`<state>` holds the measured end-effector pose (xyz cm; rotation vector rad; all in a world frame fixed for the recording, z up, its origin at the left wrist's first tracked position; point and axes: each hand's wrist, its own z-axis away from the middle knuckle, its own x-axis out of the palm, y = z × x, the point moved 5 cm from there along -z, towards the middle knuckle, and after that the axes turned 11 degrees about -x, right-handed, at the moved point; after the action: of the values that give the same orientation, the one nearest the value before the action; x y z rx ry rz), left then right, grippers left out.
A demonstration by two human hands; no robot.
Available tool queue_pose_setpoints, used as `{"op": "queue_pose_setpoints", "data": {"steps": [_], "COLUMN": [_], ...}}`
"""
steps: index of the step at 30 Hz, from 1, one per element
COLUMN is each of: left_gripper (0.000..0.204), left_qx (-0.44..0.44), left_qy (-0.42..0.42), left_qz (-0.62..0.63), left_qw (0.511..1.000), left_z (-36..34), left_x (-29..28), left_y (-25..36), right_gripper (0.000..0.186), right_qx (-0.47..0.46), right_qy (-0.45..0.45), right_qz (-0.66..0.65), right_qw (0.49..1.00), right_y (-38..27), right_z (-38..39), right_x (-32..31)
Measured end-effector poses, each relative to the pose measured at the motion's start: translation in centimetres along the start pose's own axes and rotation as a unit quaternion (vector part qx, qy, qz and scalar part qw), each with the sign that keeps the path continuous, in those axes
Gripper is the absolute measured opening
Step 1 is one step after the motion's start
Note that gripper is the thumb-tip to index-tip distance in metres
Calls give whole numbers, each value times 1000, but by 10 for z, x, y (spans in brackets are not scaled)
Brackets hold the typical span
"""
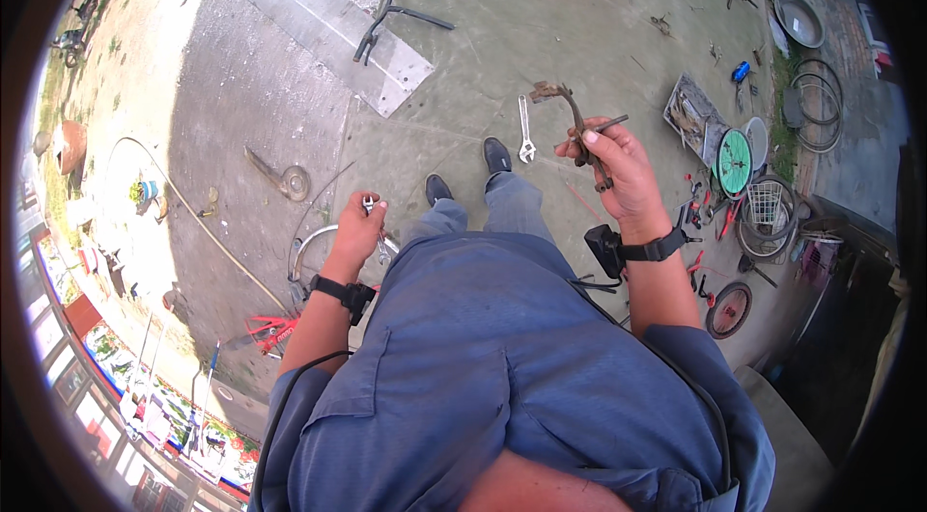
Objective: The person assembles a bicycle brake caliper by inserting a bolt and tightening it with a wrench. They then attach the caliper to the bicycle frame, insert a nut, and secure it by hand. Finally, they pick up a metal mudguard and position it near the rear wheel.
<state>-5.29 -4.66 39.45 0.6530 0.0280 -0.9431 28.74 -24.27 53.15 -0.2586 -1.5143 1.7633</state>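
Observation:
My right hand (618,165) is raised at the centre right, closed on a dark, rusty metal part (572,111) with a bent arm, a flat end and a rod sticking out. My left hand (362,227) is lower at the left, fingers closed around a small silver wrench (369,206). A silver adjustable wrench (524,126) lies on the floor beyond my feet, left of the rusty part. Behind my left hand a curved silver bicycle rim or mudguard (314,240) rests on the ground.
A black tube frame (386,10) lies on a metal sheet (396,78) ahead. Right: a grey tray (688,116), green wheel (732,165), tyres (816,92), basin (800,18), scattered tools. Left: a red bicycle frame (268,329), a long hose (193,213), a hooked metal piece (290,182).

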Motion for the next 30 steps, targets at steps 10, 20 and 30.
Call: {"op": "queue_pose_setpoints", "data": {"steps": [10, 20, 30], "left_gripper": [14, 13, 19], "left_qx": [-71, 4, 16], "left_qy": [-91, -119, -174], "left_qz": [-96, -111, -224], "left_qw": [989, 987, 959], "left_z": [-11, -57, -150], "left_x": [42, 125, 211], "left_y": [65, 201, 338], "right_gripper": [23, 23, 20], "right_qx": [-84, -92, -75], "right_qy": [119, 251, 358], "right_qz": [46, 56, 30], "right_qw": [988, 962, 930], "right_y": [-31, -69, -96], "right_z": [2, 5, -49], "right_x": [-101, -238, -325]}}
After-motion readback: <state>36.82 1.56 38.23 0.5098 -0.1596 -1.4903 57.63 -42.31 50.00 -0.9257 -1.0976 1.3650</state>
